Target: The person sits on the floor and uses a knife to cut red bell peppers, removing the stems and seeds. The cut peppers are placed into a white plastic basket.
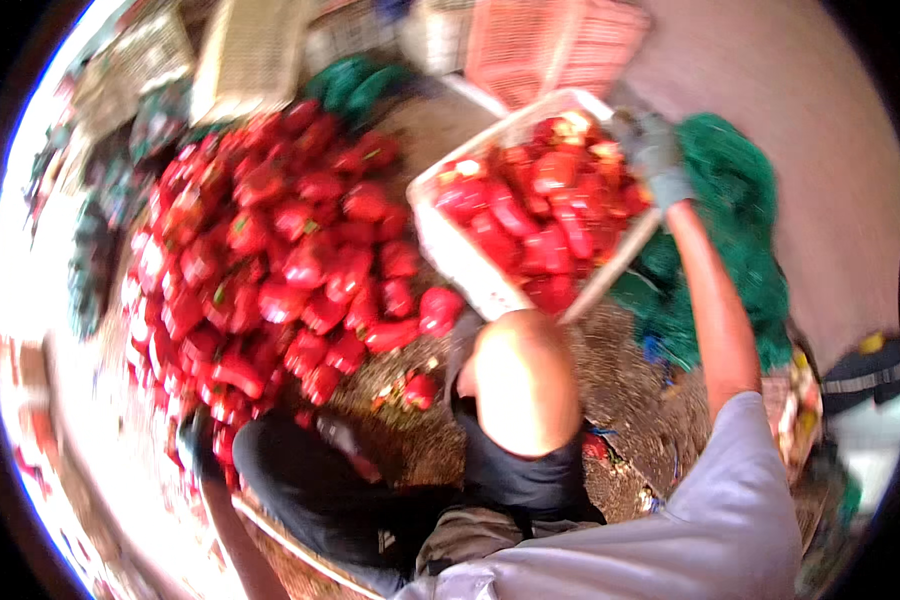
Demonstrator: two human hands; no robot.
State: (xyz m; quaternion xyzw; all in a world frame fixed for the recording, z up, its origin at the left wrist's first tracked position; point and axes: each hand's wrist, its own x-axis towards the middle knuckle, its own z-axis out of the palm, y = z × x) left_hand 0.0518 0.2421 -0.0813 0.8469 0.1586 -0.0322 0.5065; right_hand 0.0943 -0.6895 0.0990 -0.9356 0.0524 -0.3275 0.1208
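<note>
A pale crate [435, 235] full of red bell peppers [555, 172] sits in front of me, slightly right. My right hand [645, 145], in a grey glove, grips its upper right rim. At the lower left, my left hand [200, 448], also gloved, is at the edge of a large heap of red peppers [305, 260]; motion blur and the peppers hide whether it holds one. My bent bare knee [525, 375] is just below the crate.
Green netting [720, 190] lies right of the crate, with another green bundle [350, 85] behind the heap. A salmon-pink crate [550, 45] and a yellowish crate [245, 55] stand at the back. Loose scraps [610, 450] litter the brown ground.
</note>
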